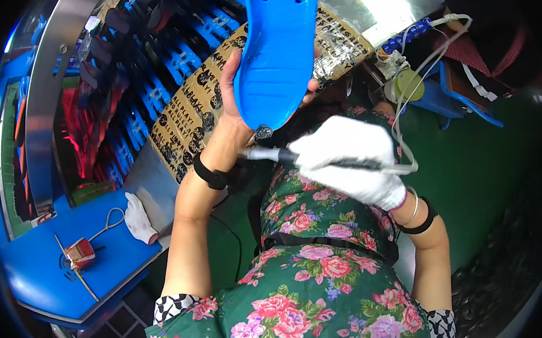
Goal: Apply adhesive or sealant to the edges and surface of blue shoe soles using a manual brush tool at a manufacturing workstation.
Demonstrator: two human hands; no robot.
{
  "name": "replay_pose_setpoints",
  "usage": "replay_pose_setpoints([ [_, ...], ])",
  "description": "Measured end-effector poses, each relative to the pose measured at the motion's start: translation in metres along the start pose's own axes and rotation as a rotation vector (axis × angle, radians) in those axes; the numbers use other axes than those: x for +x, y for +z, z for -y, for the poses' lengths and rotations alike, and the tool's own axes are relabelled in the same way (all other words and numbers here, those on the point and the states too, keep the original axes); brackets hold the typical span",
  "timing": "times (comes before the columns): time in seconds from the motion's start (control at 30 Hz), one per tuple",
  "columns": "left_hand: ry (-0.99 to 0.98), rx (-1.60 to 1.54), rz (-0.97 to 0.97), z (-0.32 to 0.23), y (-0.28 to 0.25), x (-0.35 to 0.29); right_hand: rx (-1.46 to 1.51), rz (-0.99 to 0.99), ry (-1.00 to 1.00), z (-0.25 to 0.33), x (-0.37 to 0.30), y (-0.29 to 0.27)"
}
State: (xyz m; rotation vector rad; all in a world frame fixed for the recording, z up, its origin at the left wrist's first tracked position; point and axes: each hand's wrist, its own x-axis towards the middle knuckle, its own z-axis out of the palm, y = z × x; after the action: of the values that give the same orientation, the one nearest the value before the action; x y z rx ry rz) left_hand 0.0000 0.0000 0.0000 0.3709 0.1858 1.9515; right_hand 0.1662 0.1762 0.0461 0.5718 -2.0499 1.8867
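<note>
My bare left hand (230, 97) grips a bright blue shoe sole (274, 62) by its sides, with the holed end at the top edge of the view. The thumb lies along the sole's left side, and fingertips show at its right. Below and to the right of the sole, my right hand (350, 159), in a white knitted glove, is closed around a pen-shaped tool (334, 164) with a dark grip. The tool's pale tip, smeared by motion, points left, just under the sole's lower end and apart from it. A pale cable (407, 116) runs upward from the tool.
Taped brown cardboard (186, 119) lies behind my left hand. At the far left, dark and blue footwear parts (147, 47) fill a metal-sided machine. A blue table (44, 266) holds a white glove (139, 217) and a small red object (81, 253). A blue segmented hose (406, 37) stands at upper right.
</note>
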Motion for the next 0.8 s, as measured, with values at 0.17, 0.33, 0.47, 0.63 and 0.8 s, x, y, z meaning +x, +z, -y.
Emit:
replay_pose_setpoints([
  [0.17, -0.019, 0.142, -0.233, -0.008, 0.008, 0.005, -0.309, -0.142, -0.145, -0.011, 0.011, -0.007],
  [0.33, -0.22, 0.001, -0.163, -0.019, 0.009, 0.003, -0.43, 0.057, -0.327, -0.01, -0.004, 0.007],
  [0.47, -0.274, -0.041, -0.246, -0.022, 0.01, -0.004, -0.121, 0.108, -0.111, -0.002, 0.001, -0.003],
  [0.63, -0.261, 0.146, -0.389, -0.024, 0.026, 0.002, -0.528, 0.133, -0.373, -0.004, 0.007, -0.009],
  [0.8, -0.338, 0.044, -0.317, -0.027, 0.019, -0.005, -0.215, 0.08, -0.194, -0.001, 0.004, 0.003],
])
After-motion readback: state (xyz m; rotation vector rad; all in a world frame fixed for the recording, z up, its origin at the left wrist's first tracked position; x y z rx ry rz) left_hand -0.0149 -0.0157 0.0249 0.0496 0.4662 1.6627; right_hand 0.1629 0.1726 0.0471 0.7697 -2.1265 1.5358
